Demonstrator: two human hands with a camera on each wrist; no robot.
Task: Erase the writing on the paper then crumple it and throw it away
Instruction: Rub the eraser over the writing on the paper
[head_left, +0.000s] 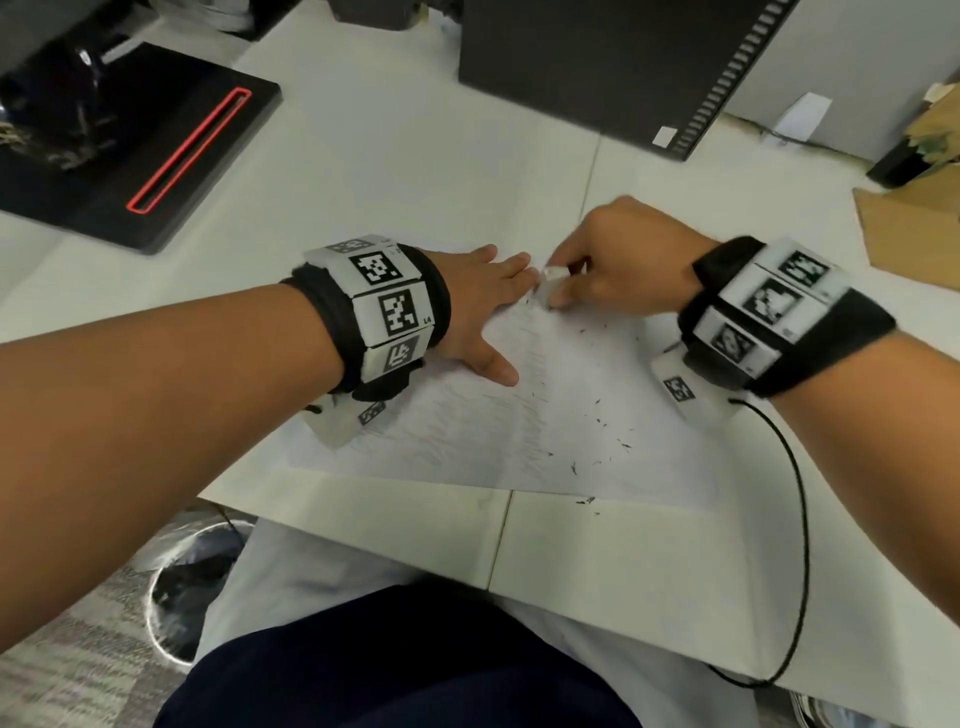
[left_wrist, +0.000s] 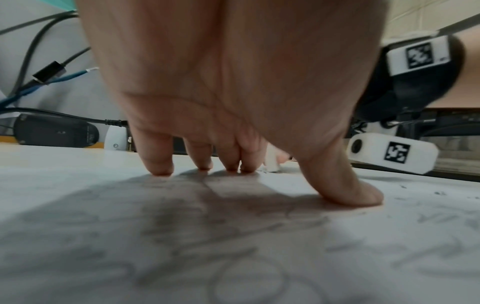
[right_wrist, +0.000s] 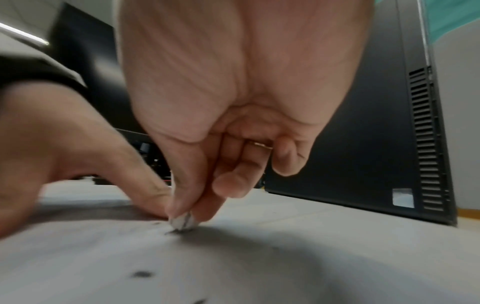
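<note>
A white sheet of paper (head_left: 545, 415) with faint pencil marks lies flat on the white desk (head_left: 415, 156), strewn with dark eraser crumbs. My left hand (head_left: 483, 306) presses flat on the paper's far left part, fingers spread and straight; its fingertips (left_wrist: 159, 170) and thumb touch the paper (left_wrist: 233, 246). My right hand (head_left: 597, 270) pinches a small white eraser (head_left: 548, 288) between thumb and fingers, its tip on the paper near the far edge, right beside my left fingertips. The eraser (right_wrist: 183, 222) touches the paper (right_wrist: 233, 267) in the right wrist view.
A black computer tower (head_left: 623, 67) stands at the back. A black monitor base with a red outline (head_left: 156, 145) sits at the back left. Cardboard (head_left: 914, 234) lies at the right. A waste bin (head_left: 192, 587) stands on the floor below the desk's left edge. A black cable (head_left: 800, 519) trails from my right wrist.
</note>
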